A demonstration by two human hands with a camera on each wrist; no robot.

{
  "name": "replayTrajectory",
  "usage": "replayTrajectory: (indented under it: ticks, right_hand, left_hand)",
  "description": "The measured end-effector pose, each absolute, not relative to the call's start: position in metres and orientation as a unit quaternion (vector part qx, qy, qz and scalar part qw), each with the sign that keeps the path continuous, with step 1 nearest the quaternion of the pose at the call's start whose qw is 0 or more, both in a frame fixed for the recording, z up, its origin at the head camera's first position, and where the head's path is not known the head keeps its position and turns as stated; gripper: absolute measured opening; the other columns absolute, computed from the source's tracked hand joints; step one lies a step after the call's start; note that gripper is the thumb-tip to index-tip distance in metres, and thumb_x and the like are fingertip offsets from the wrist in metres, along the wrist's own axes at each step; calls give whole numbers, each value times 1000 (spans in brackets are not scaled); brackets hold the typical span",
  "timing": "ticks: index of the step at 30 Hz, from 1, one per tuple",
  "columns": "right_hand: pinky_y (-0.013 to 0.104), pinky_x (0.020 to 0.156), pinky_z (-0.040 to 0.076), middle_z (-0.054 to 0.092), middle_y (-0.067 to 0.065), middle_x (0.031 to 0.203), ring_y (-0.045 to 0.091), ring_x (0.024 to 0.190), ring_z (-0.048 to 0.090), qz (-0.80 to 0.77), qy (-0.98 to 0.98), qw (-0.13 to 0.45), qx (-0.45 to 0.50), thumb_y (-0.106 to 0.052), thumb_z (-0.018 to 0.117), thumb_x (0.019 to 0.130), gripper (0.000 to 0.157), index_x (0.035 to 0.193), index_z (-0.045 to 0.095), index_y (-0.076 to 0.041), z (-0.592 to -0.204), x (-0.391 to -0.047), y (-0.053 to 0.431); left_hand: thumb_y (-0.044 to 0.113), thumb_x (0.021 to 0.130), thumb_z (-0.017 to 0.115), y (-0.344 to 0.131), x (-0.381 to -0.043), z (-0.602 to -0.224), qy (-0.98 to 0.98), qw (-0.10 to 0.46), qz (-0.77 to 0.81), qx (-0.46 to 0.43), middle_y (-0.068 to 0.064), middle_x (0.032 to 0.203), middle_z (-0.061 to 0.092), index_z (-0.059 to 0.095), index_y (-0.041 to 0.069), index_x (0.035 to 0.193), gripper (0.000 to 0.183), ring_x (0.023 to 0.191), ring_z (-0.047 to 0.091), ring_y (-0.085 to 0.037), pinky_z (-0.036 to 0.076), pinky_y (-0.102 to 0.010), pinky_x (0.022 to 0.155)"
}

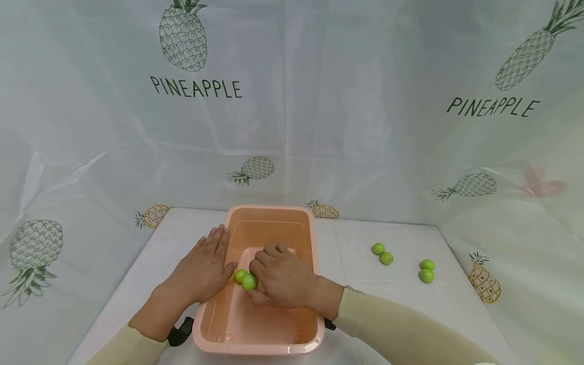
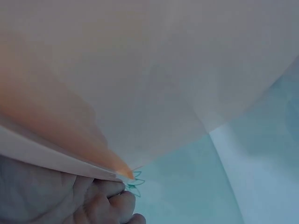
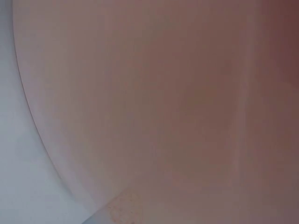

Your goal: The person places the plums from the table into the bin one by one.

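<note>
A peach-pink plastic basin (image 1: 255,350) stands lengthwise in the middle of the table. My left hand (image 1: 203,266) lies against its left rim, fingers straight and thumb at the inner edge; the left wrist view shows the palm along the basin's rim (image 2: 56,163). Inside the basin, my right hand (image 1: 283,279) has curled fingers and grips small, round, lime-like green fruits. One green fruit (image 1: 249,282) shows at its thumb side, and another green fruit (image 1: 240,276) sits just beyond, near the left thumb. The palm is hidden. In the right wrist view the basin wall (image 3: 140,93) fills most of the frame, blurred.
To the right on the white table (image 1: 365,299) lie a pair of green fruits (image 1: 386,258) and, farther right, another pair (image 1: 427,276). A pineapple-printed plastic sheet (image 1: 342,126) rises behind and at both sides. Dark straps (image 1: 180,332) circle the wrists.
</note>
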State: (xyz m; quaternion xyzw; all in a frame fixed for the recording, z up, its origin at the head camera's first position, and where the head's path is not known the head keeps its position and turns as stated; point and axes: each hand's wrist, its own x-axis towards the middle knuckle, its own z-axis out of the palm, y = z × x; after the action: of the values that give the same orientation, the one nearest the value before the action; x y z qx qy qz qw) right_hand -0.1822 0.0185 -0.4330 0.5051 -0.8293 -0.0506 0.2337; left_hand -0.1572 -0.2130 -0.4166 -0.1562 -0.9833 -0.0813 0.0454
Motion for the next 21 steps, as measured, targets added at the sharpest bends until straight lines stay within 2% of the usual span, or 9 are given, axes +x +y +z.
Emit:
replayTrajectory:
  ticks: [13,21]
  right_hand:
    - [30,75,41,55,-9,88,12,82,52,-57,-841,211,495,-55,58,97,32,95,60,-23,-434,-186,16]
    - [30,74,40,56,-9,88,13,81,52,-59,-838,217,498,-54,59,97,32,95,61,-22,-436,-187,16]
  left_hand:
    - [32,106,58,-215,-165,-416,-981,52,-85,-166,-34,166,31,32,-15,158,75,155,32,-50,32,-63,124]
    - [33,106,59,-216,-166,-418,-981,54,-83,-170,-34,166,30,33,-15,158,75,154,32,-51,32,-64,123]
